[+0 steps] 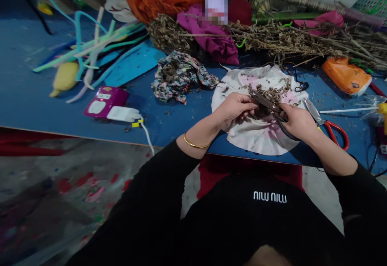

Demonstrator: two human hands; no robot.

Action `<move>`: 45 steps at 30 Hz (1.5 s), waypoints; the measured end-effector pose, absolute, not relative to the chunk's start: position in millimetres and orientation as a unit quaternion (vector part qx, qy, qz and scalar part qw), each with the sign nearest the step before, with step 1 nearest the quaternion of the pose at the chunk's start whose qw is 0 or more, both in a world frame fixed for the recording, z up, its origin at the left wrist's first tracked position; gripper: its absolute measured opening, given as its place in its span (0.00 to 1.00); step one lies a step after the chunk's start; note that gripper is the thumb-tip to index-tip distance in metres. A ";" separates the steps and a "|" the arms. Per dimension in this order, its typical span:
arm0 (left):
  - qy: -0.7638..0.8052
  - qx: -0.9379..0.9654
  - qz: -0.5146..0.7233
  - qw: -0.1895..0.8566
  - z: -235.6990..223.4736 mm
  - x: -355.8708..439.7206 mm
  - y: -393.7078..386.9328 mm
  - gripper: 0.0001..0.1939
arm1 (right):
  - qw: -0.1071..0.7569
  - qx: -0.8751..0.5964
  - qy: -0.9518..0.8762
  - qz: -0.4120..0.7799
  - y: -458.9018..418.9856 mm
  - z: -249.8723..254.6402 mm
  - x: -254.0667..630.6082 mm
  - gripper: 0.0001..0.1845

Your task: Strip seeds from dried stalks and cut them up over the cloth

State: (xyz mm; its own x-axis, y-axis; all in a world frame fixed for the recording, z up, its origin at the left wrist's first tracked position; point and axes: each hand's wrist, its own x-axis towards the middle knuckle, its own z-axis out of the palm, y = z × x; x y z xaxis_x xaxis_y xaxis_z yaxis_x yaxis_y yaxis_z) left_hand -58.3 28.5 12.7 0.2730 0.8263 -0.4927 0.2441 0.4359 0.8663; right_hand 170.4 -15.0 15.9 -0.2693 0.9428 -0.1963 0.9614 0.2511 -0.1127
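A round white and pink cloth (256, 141) lies spread at the table's front edge, with a heap of crumbled dried herb (273, 93) in its middle. My right hand (294, 121) grips black-handled scissors (263, 100), their blades pointing left over the heap. Close to the blade tips, the fingers of my left hand (236, 107) are pinched on a bit of dried herb, mostly hidden by the fingers. Red-handled scissors (336, 134) rest beside the cloth, just right of my right hand.
Long dried stalks (302, 42) run along the back. A floral cloth (178, 78) with plant bits, a purple device (105, 100), pale tubes (90, 52) and a yellow pouch (65, 76) lie left. An orange packet (346, 76) is at right.
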 end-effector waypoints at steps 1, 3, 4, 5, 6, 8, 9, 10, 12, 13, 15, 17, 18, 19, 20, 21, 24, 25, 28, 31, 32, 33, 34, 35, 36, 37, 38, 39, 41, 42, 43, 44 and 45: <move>0.559 0.484 0.225 0.635 12.8 -58.5 28.6 0.15 | 0.046 0.602 0.790 -0.108 -14.5 15.5 170.4 0.23; 0.561 0.483 0.227 0.633 13.8 -58.3 28.7 0.15 | 0.048 0.601 0.790 -0.111 -13.3 14.9 171.1 0.23; 0.564 0.477 0.231 0.634 14.6 -58.0 28.7 0.14 | 0.045 0.602 0.790 -0.108 -12.6 14.6 171.7 0.24; 0.567 0.468 0.238 0.635 15.5 -57.6 28.6 0.13 | 0.040 0.604 0.789 -0.102 -12.0 14.5 172.4 0.25; 0.570 0.461 0.247 0.634 16.1 -57.2 28.5 0.12 | 0.032 0.607 0.789 -0.095 -11.4 14.5 173.1 0.26; 0.571 0.453 0.265 0.631 15.8 -56.5 28.5 0.10 | 0.017 0.608 0.789 -0.082 -11.1 14.8 174.1 0.29; 0.567 0.455 0.271 0.631 14.6 -56.3 28.7 0.10 | 0.012 0.606 0.791 -0.079 -11.2 15.2 174.2 0.30; 0.561 0.459 0.275 0.632 12.8 -56.0 28.9 0.09 | 0.010 0.603 0.794 -0.080 -11.5 15.6 174.0 0.30; 0.541 0.471 0.281 0.638 7.5 -55.5 29.4 0.08 | 0.013 0.595 0.799 -0.087 -12.3 16.5 172.8 0.30; 0.531 0.477 0.283 0.640 4.7 -55.1 29.7 0.08 | 0.017 0.591 0.801 -0.091 -12.7 17.0 172.1 0.30; 0.521 0.486 0.283 0.642 -0.1 -54.5 29.9 0.08 | 0.030 0.585 0.804 -0.100 -13.2 17.6 170.7 0.31; 0.517 0.490 0.281 0.642 -2.2 -54.1 30.0 0.08 | 0.042 0.583 0.805 -0.106 -13.6 17.9 170.0 0.31; 0.517 0.490 0.281 0.643 -2.1 -54.1 29.9 0.07 | 0.045 0.583 0.804 -0.106 -13.8 17.9 169.9 0.30; 0.516 0.490 0.281 0.644 -1.3 -54.3 29.8 0.07 | 0.047 0.584 0.804 -0.107 -14.1 17.9 169.8 0.29; 0.517 0.489 0.280 0.645 0.0 -54.5 29.7 0.07 | 0.049 0.585 0.802 -0.107 -14.4 17.8 169.7 0.29; 0.518 0.487 0.279 0.645 1.6 -54.8 29.6 0.07 | 0.050 0.587 0.801 -0.107 -14.8 17.7 169.6 0.28; 0.526 0.484 0.264 0.648 5.9 -55.7 29.2 0.08 | 0.053 0.591 0.798 -0.110 -15.7 17.2 168.6 0.27; 0.527 0.483 0.259 0.650 6.7 -55.8 29.2 0.09 | 0.054 0.592 0.797 -0.112 -15.8 17.0 168.2 0.26; 0.530 0.480 0.250 0.654 6.9 -55.9 29.1 0.10 | 0.054 0.591 0.796 -0.117 -15.5 16.2 168.0 0.24; 0.543 0.466 0.259 0.649 6.0 -56.2 29.5 0.10 | 0.039 0.593 0.797 -0.110 -14.2 15.6 170.2 0.25; 0.548 0.462 0.262 0.645 5.6 -56.4 29.7 0.10 | 0.030 0.595 0.796 -0.104 -13.7 15.5 171.3 0.26; 0.552 0.460 0.265 0.642 5.0 -56.7 30.1 0.09 | 0.021 0.597 0.796 -0.098 -13.2 15.5 172.3 0.27; 0.554 0.459 0.268 0.641 4.1 -56.9 30.5 0.09 | 0.013 0.599 0.796 -0.092 -12.8 15.6 173.2 0.28; 0.552 0.458 0.271 0.642 2.8 -57.0 31.0 0.08 | 0.008 0.599 0.796 -0.089 -12.6 15.7 173.6 0.29; 0.549 0.455 0.277 0.644 1.2 -57.0 31.5 0.07 | 0.007 0.597 0.797 -0.088 -12.6 15.9 173.7 0.29; 0.545 0.451 0.284 0.647 -0.6 -56.8 32.0 0.06 | 0.009 0.595 0.799 -0.088 -12.7 16.0 173.3 0.30; 0.541 0.446 0.291 0.651 -2.5 -56.4 32.4 0.05 | 0.014 0.593 0.800 -0.089 -12.9 16.1 172.6 0.30; 0.539 0.442 0.293 0.655 -4.3 -56.0 32.6 0.05 | 0.019 0.590 0.802 -0.090 -13.3 16.1 171.8 0.30; 0.536 0.441 0.288 0.659 -6.6 -55.2 32.4 0.06 | 0.030 0.586 0.805 -0.091 -13.9 16.0 170.1 0.31; 0.534 0.445 0.283 0.661 -7.0 -55.0 32.0 0.06 | 0.034 0.584 0.806 -0.092 -14.2 15.9 169.6 0.31; 0.531 0.451 0.278 0.661 -6.9 -55.0 31.4 0.05 | 0.037 0.582 0.807 -0.092 -14.4 15.9 169.3 0.30; 0.528 0.457 0.275 0.661 -6.4 -55.1 30.7 0.05 | 0.040 0.581 0.807 -0.094 -14.6 16.1 169.2 0.30; 0.526 0.461 0.273 0.661 -5.8 -55.4 30.1 0.05 | 0.043 0.580 0.808 -0.096 -14.7 16.4 169.2 0.29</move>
